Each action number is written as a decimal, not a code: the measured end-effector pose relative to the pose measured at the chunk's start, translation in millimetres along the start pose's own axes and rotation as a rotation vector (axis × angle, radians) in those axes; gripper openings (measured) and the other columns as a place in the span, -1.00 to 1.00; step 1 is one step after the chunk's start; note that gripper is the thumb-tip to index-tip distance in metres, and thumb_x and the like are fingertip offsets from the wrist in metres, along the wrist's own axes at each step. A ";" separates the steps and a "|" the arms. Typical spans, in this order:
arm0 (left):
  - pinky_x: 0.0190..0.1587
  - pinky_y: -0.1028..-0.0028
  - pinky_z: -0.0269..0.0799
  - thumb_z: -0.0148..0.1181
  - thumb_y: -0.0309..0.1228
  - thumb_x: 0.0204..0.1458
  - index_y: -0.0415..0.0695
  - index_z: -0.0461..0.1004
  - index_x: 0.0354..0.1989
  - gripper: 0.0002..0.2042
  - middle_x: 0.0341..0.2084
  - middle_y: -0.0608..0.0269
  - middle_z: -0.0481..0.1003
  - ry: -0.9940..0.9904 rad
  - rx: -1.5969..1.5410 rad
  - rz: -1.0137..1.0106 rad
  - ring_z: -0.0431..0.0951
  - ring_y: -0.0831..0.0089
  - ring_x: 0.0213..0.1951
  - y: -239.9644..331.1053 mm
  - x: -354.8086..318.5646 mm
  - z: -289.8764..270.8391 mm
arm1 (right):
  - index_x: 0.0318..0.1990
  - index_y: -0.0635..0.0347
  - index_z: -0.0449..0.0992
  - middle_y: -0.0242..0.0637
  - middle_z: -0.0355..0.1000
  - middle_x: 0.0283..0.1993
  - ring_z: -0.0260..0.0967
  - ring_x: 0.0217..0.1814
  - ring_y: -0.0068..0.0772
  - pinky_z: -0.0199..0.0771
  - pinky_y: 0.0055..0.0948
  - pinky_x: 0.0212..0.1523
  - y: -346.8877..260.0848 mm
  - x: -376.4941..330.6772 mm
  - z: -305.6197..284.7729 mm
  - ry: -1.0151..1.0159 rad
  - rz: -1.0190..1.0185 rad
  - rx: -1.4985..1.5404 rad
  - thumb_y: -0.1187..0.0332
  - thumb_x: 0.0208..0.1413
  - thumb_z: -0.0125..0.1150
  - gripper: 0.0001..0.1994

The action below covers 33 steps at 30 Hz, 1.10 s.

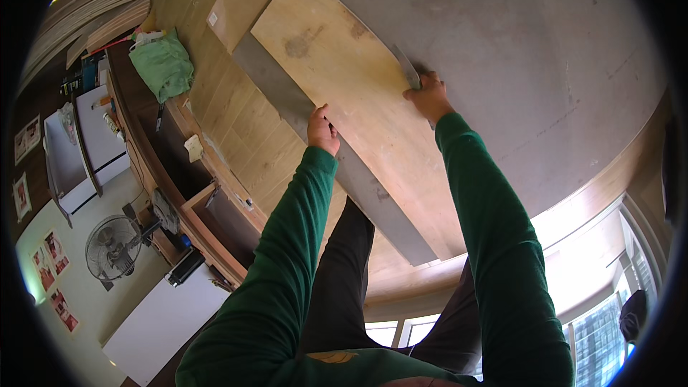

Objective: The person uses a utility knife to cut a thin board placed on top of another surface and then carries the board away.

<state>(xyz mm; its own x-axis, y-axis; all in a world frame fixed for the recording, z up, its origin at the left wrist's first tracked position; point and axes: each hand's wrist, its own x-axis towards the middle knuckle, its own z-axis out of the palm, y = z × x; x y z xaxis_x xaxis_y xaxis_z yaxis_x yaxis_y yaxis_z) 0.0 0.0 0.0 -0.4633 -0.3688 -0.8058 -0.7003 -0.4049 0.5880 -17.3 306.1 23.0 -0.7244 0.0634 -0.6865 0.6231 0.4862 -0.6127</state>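
A long pale plywood board with dark stains lies slantwise over a larger grey panel. Its left edge is pinched by my left hand, thumb on top. My right hand is closed at the opposite edge, its thumb toward the board and the other fingers partly hidden. Just beyond that thumb a narrow grey strip runs along the edge; I cannot tell if it is a separate blade or part of the board. A grey strip of panel shows along the board's left side.
Another brown board lies at the far end. To the left are a wood-plank surface, a green bag, an opened wooden cabinet, a fan and stacked boards. Windows are at the lower right.
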 end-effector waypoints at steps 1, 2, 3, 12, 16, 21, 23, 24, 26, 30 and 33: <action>-0.24 0.48 0.22 0.25 -0.20 0.13 0.12 0.45 -0.17 -0.83 -0.24 0.50 0.49 0.008 0.003 0.008 0.41 0.59 -0.21 1.1 -3.5 2.9 | 0.23 -0.15 0.48 -0.29 0.12 0.41 -0.06 0.48 0.13 0.07 0.19 0.40 0.0 0.2 -0.2 0.006 -0.005 -0.002 0.15 -0.01 0.31 -0.44; -0.26 0.49 0.21 0.25 -0.20 0.13 0.12 0.45 -0.17 -0.83 -0.24 0.51 0.49 0.016 0.007 0.016 0.41 0.59 -0.23 2.2 -6.9 5.9 | 0.23 -0.15 0.48 -0.29 0.13 0.41 -0.05 0.48 0.12 0.08 0.19 0.40 0.1 0.1 -0.3 0.012 -0.010 -0.003 0.15 -0.01 0.31 -0.44; -0.26 0.49 0.21 0.24 -0.20 0.13 0.12 0.44 -0.19 -0.84 -0.26 0.52 0.48 0.021 0.016 0.017 0.41 0.61 -0.23 1.8 -10.1 7.0 | 0.23 -0.14 0.48 -0.28 0.13 0.41 -0.05 0.48 0.12 0.08 0.19 0.39 1.7 -0.5 1.4 0.014 -0.009 -0.008 0.15 -0.01 0.31 -0.44; 0.23 0.24 0.26 0.37 -0.25 -0.01 -0.33 0.12 0.35 -0.21 0.19 -0.03 0.30 0.172 0.406 0.255 0.28 0.14 0.23 4.4 -31.0 37.5 | 0.20 -0.01 0.49 -0.22 0.17 0.38 0.02 0.43 0.06 0.14 0.10 0.37 -0.5 0.5 2.0 0.056 -0.001 0.008 0.16 0.00 0.32 -0.45; 0.42 0.14 0.05 0.43 -0.17 -0.06 -0.41 0.00 0.40 -0.04 0.36 -0.26 0.11 0.255 0.767 0.615 0.08 -0.10 0.40 4.3 -42.5 57.0 | 0.13 0.19 0.50 -0.17 0.43 0.06 0.35 0.12 -0.11 0.34 -0.12 0.20 0.1 -15.0 -12.6 0.109 0.007 0.281 0.23 0.01 0.36 -0.50; 0.37 0.04 0.12 0.45 -0.13 -0.11 -0.36 0.16 0.35 -0.11 0.32 -0.29 0.16 0.122 0.982 0.937 0.15 -0.22 0.33 0.4 -52.6 58.7 | -0.10 0.24 0.51 -0.27 0.49 -0.36 0.39 -0.33 -0.41 0.41 -0.40 -0.19 37.2 -83.5 -58.0 0.322 -0.027 0.838 0.35 0.15 0.27 -0.78; 0.37 0.07 0.12 0.44 -0.12 -0.09 -0.32 0.18 0.36 -0.13 0.33 -0.31 0.13 0.019 1.129 0.912 0.15 -0.17 0.35 -5.9 -60.3 50.9 | -0.13 0.27 0.49 -0.30 0.42 -0.43 0.34 -0.38 -0.41 0.37 -0.41 -0.26 53.2 -129.3 -84.5 0.287 0.059 1.205 0.37 0.19 0.23 -0.82; 0.37 0.09 0.12 0.43 -0.12 -0.08 -0.30 0.19 0.36 -0.14 0.34 -0.32 0.12 -0.046 1.191 0.920 0.15 -0.14 0.35 -8.4 -65.6 54.3 | -0.14 0.28 0.49 -0.32 0.39 -0.46 0.32 -0.40 -0.41 0.36 -0.41 -0.29 61.9 -149.8 -97.4 0.289 0.082 1.395 0.38 0.21 0.20 -0.83; 0.35 0.01 0.12 0.43 -0.05 -0.11 -0.26 0.18 0.37 -0.10 0.36 -0.26 0.12 -0.168 1.407 1.087 0.10 -0.16 0.37 -21.5 -79.9 50.4 | -0.16 0.34 0.48 -0.33 0.32 -0.51 0.30 -0.43 -0.40 0.36 -0.37 -0.31 88.3 -193.0 -108.0 0.318 0.093 1.403 0.40 0.24 0.16 -0.84; 0.35 -0.13 0.07 0.47 0.10 -0.20 -0.20 0.02 0.45 0.09 0.44 -0.23 -0.04 -0.294 1.717 1.088 -0.05 -0.18 0.44 -33.9 -118.8 92.4 | -0.17 0.40 0.46 -0.33 0.27 -0.55 0.30 -0.46 -0.41 0.36 -0.36 -0.34 129.4 -260.2 -115.7 0.442 0.312 1.194 0.42 0.26 0.13 -0.84; 0.39 -0.11 0.00 0.47 0.26 -0.30 -0.20 -0.17 0.50 0.29 0.47 -0.29 -0.20 -0.250 1.846 0.871 -0.16 -0.19 0.48 -36.4 -136.4 135.5 | -0.29 0.32 0.49 -0.35 0.32 -0.59 0.29 -0.56 -0.44 0.34 -0.41 -0.40 168.0 -302.2 -95.5 0.436 0.447 1.078 0.38 0.18 0.23 -0.84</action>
<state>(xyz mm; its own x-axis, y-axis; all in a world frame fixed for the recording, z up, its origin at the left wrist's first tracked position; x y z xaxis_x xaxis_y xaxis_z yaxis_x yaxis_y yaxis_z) 15.0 178.4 78.9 -0.8429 0.2057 -0.4971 0.1691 0.9785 0.1181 278.1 451.8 164.9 -0.2956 0.4228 -0.8566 0.6152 -0.6018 -0.5093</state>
